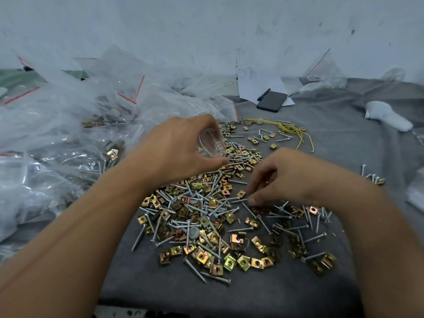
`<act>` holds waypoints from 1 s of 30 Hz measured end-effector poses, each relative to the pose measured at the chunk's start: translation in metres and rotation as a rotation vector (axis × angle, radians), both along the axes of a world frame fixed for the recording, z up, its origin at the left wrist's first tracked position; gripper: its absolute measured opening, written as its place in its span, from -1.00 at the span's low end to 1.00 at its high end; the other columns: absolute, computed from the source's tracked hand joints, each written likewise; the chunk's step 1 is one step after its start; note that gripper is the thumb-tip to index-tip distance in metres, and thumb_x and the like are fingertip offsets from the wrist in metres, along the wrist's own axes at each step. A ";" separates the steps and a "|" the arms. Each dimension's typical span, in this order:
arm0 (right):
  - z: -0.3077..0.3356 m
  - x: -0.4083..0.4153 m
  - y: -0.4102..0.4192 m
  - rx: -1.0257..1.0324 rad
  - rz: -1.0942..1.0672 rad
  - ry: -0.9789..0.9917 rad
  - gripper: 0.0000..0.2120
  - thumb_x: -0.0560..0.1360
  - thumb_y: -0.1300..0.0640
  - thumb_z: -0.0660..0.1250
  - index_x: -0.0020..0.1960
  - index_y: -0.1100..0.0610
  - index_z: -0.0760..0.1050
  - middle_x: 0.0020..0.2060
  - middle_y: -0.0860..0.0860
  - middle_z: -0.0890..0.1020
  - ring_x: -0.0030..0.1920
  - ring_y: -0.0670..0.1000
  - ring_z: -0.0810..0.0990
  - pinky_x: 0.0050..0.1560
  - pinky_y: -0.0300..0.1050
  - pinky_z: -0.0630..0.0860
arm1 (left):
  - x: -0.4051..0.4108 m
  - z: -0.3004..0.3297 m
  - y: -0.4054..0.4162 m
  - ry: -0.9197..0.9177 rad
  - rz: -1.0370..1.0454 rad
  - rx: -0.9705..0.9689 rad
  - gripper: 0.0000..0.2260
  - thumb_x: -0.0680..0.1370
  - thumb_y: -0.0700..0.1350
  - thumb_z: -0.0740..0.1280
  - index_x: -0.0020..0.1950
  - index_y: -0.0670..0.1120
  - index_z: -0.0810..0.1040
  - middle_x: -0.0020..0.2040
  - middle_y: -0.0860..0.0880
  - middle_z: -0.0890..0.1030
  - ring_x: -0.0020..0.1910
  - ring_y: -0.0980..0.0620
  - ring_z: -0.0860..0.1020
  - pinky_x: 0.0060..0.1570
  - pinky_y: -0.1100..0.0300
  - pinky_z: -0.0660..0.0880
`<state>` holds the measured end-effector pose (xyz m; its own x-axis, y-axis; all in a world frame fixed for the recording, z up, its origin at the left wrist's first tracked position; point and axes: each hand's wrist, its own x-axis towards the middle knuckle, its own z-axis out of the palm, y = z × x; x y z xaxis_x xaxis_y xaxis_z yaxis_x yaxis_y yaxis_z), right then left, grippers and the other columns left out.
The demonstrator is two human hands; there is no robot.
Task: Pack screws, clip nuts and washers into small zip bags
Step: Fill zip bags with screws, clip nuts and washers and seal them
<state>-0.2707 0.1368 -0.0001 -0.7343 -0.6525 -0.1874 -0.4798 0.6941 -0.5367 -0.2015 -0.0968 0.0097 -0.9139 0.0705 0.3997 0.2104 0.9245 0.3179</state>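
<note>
A loose heap of silver screws (199, 210) and brass-coloured clip nuts (243, 262) covers the grey cloth (160, 285) in the middle. A grey washer (193, 232) lies among them. My left hand (179, 148) grips a small clear zip bag (210, 143) above the far side of the heap. My right hand (284, 177) is down on the heap's right side, thumb and fingertips pinching a screw (238, 200) that still lies among the others.
A big pile of filled zip bags (68, 125) with red seal strips fills the left. A black phone (271, 101) with a pen and white papers lies at the back. Yellow wire (291, 130), a white object (387, 118) and a few stray screws (371, 177) lie right.
</note>
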 end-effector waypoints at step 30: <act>0.013 0.010 -0.011 -0.544 -0.044 0.279 -0.89 0.47 0.06 0.58 -0.17 -0.05 0.65 -0.31 -0.10 0.64 -0.34 -0.20 0.51 -0.31 -0.34 0.47 | 0.001 0.001 0.003 -0.021 -0.035 -0.027 -0.52 0.38 0.33 0.53 0.19 0.14 0.57 0.00 0.20 0.71 -0.05 0.19 0.63 -0.07 0.15 0.55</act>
